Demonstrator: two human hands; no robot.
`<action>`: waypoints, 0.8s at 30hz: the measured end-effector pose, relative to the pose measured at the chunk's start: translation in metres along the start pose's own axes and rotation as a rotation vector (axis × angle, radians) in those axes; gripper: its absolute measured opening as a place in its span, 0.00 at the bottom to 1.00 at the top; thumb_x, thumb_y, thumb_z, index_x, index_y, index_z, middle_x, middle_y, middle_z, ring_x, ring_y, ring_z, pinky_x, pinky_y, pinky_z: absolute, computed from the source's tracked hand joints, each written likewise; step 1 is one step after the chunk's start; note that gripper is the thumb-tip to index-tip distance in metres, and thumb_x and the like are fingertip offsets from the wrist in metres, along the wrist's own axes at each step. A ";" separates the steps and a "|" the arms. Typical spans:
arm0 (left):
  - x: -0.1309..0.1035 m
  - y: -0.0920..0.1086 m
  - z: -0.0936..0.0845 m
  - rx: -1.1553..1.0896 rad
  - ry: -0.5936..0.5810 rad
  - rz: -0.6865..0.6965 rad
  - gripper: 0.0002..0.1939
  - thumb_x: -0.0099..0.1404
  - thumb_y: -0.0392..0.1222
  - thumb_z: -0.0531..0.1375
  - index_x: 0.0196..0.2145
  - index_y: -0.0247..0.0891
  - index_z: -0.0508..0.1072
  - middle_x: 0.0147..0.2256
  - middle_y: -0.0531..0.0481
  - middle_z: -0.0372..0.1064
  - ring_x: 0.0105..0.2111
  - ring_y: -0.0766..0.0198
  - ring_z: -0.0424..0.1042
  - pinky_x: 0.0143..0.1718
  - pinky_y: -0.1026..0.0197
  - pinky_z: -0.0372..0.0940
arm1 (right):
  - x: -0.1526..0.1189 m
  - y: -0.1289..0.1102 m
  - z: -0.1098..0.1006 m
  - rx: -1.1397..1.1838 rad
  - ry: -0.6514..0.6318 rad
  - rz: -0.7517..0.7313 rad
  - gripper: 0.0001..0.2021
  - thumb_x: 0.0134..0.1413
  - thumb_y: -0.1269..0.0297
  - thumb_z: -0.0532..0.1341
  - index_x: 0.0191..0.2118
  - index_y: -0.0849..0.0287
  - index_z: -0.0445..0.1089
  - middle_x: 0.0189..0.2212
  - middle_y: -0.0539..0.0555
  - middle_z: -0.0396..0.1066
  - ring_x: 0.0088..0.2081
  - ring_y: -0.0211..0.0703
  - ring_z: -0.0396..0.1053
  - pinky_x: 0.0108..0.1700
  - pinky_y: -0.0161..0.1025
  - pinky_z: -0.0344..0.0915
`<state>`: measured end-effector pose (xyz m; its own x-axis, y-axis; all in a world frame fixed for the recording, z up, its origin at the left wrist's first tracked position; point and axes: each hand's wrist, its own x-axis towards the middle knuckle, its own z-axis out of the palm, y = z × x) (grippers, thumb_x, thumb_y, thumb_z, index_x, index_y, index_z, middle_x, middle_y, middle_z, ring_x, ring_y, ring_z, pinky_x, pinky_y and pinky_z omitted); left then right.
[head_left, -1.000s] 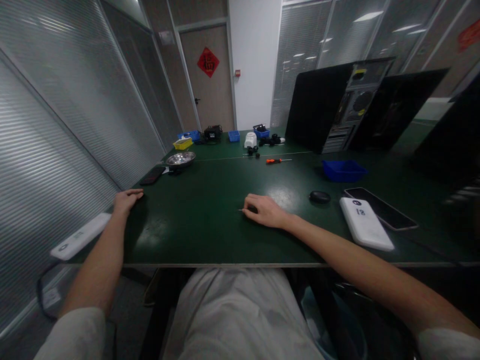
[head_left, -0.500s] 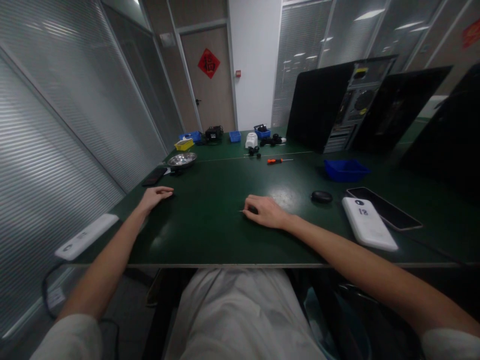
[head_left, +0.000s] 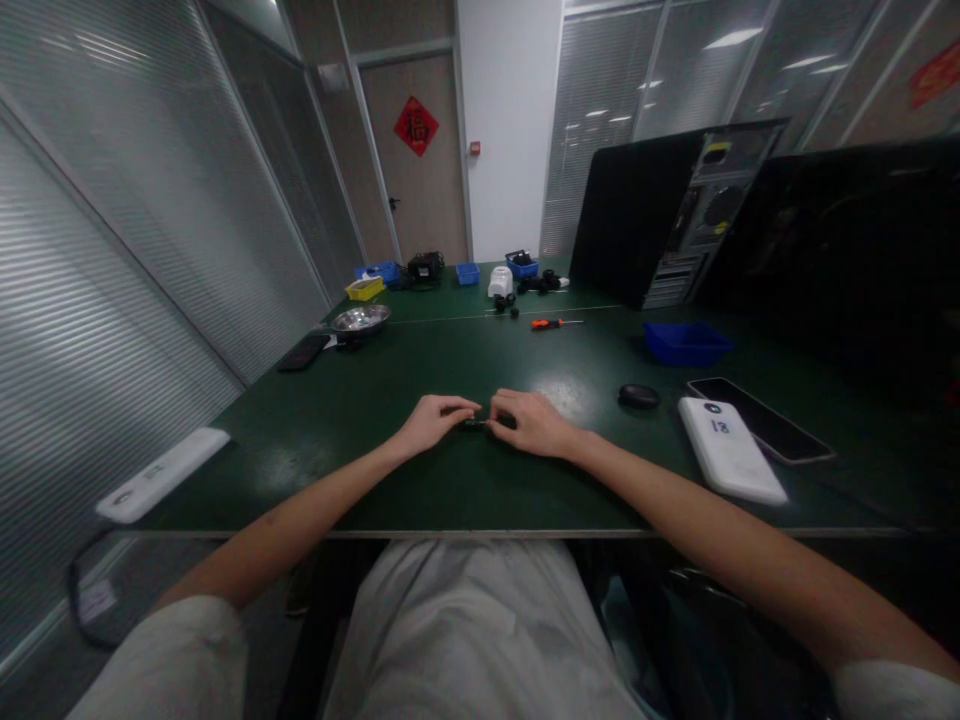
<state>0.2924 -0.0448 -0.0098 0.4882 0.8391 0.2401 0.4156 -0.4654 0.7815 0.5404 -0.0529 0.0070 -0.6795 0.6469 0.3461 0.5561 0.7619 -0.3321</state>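
Note:
My left hand has its thumb and fingers pinched at the middle of the green tabletop. At its fingertips shows a small dark piece with a pale bit, too small to name. Close beside it, my right hand is closed around a small dark object, mostly hidden by the fingers. A thin, light-coloured tip points from it toward the left hand. The fingertips of both hands almost meet.
Right of my hands lie a black mouse-like object, a white power bank, a phone and a blue tray. Farther back are an orange screwdriver, a metal bowl and a computer case. A white device sits left.
My left hand has moved right from the table's left side to meet my right hand, and a small piece now shows at its fingertips. My right hand stays nearly in place.

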 end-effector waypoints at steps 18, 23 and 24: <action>-0.013 0.009 -0.008 0.147 -0.019 0.070 0.16 0.66 0.54 0.64 0.44 0.44 0.84 0.36 0.44 0.76 0.33 0.59 0.72 0.35 0.57 0.64 | -0.001 -0.001 -0.002 -0.055 -0.002 0.038 0.06 0.62 0.60 0.62 0.38 0.56 0.71 0.37 0.52 0.72 0.36 0.41 0.67 0.34 0.37 0.52; -0.015 0.010 -0.008 0.083 0.007 0.095 0.12 0.66 0.51 0.66 0.43 0.45 0.84 0.42 0.45 0.79 0.42 0.55 0.76 0.45 0.55 0.68 | -0.002 -0.001 0.000 -0.050 0.016 0.033 0.06 0.63 0.59 0.61 0.39 0.55 0.71 0.38 0.51 0.71 0.34 0.40 0.67 0.33 0.37 0.52; -0.015 0.010 -0.008 0.069 0.014 0.100 0.12 0.66 0.50 0.66 0.43 0.45 0.84 0.43 0.45 0.79 0.43 0.55 0.77 0.47 0.55 0.68 | -0.002 -0.001 0.001 -0.048 0.022 0.031 0.06 0.63 0.59 0.61 0.39 0.56 0.70 0.38 0.51 0.71 0.34 0.40 0.66 0.34 0.37 0.52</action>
<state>0.2828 -0.0600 -0.0008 0.5190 0.7912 0.3235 0.4175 -0.5649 0.7117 0.5406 -0.0549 0.0062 -0.6511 0.6703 0.3560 0.5995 0.7419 -0.3003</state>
